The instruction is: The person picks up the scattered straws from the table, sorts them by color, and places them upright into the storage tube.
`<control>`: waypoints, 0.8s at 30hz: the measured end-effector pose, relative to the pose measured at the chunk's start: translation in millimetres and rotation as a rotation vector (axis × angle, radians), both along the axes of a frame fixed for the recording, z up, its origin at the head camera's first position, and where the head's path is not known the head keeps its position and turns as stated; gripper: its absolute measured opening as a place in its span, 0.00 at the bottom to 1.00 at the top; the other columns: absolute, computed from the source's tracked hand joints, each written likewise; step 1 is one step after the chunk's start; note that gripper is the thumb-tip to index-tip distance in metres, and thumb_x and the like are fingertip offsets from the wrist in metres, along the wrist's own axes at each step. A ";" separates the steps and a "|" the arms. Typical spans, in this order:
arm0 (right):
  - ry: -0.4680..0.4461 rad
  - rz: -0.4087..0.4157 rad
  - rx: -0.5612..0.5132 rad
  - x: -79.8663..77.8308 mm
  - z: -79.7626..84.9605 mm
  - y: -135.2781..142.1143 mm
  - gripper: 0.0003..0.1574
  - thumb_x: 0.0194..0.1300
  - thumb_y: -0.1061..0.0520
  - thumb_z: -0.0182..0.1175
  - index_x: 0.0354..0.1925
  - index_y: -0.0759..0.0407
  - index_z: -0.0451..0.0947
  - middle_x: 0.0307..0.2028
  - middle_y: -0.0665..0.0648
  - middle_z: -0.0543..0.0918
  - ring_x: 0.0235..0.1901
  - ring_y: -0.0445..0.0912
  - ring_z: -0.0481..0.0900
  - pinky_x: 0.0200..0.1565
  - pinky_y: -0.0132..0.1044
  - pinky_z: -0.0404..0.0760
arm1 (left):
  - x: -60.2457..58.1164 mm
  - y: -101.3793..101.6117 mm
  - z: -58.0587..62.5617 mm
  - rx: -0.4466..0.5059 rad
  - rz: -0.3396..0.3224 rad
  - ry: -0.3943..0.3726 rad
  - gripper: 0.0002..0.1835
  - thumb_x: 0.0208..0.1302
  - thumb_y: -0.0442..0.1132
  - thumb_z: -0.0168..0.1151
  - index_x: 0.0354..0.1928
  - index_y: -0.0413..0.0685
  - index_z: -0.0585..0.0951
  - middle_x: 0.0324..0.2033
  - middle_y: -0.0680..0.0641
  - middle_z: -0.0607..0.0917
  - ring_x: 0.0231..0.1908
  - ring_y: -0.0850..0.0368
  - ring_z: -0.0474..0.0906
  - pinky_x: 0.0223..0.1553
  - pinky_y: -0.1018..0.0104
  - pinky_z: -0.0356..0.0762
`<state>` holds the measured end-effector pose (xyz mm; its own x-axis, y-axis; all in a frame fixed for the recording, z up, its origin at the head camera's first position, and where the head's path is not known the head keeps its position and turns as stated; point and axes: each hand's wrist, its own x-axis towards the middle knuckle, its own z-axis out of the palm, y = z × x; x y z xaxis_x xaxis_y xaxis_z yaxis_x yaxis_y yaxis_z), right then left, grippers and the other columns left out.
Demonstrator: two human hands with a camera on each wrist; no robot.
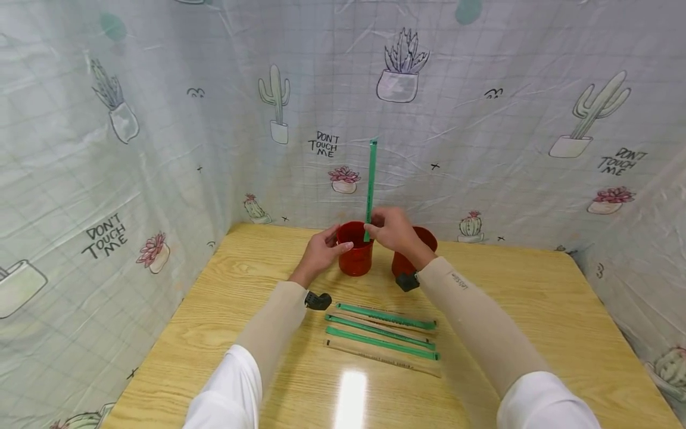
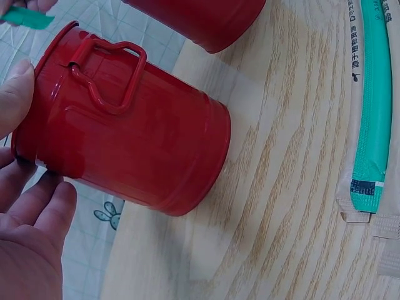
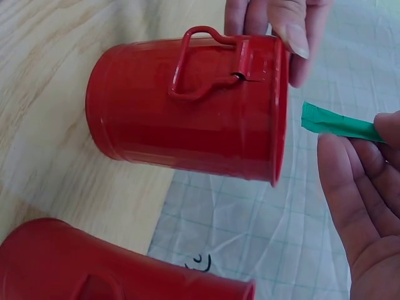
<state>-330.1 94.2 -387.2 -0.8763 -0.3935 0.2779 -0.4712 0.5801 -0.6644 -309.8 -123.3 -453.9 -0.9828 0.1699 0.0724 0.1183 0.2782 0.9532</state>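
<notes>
Examining the hands' work on the desk (image 1: 514,298), the right hand (image 1: 393,228) was noted pinching a slim green packet (image 1: 371,185) close to its lower end, most of the length rising above the fingers. Its long axis stands nearly upright, the top leaning slightly to the right in the head view. The lower end sits just above the mouth of a red bucket (image 1: 355,262) and apart from the rim, as the right wrist view confirms. Judged critical: that end's alignment with the mouth. The right hand is the nearer to the packet. The left hand (image 1: 321,250) grasps the bucket at its rim, thumb over the edge, fingers against the outer wall, on the opposite side. A second red bucket (image 1: 401,264) stands just beside, partly masked by the right arm. Further green and tan packets (image 1: 383,343) lie crosswise, nearer the person.
</notes>
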 end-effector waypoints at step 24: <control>-0.061 0.047 0.221 4.6 -17.1 -20.3 0.12 0.74 0.54 0.62 0.45 0.60 0.88 0.36 0.56 0.88 0.35 0.48 0.80 0.38 0.37 0.83 | 2.3 1.7 0.8 0.000 0.005 0.009 0.40 0.73 0.42 0.66 0.81 0.43 0.61 0.77 0.39 0.70 0.75 0.43 0.69 0.70 0.51 0.74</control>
<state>-325.5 73.9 -404.2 -0.8683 -0.4794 0.1274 -0.4637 0.6931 -0.5519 -307.5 -121.6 -453.1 -0.9829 0.1651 0.0813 0.1257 0.2791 0.9520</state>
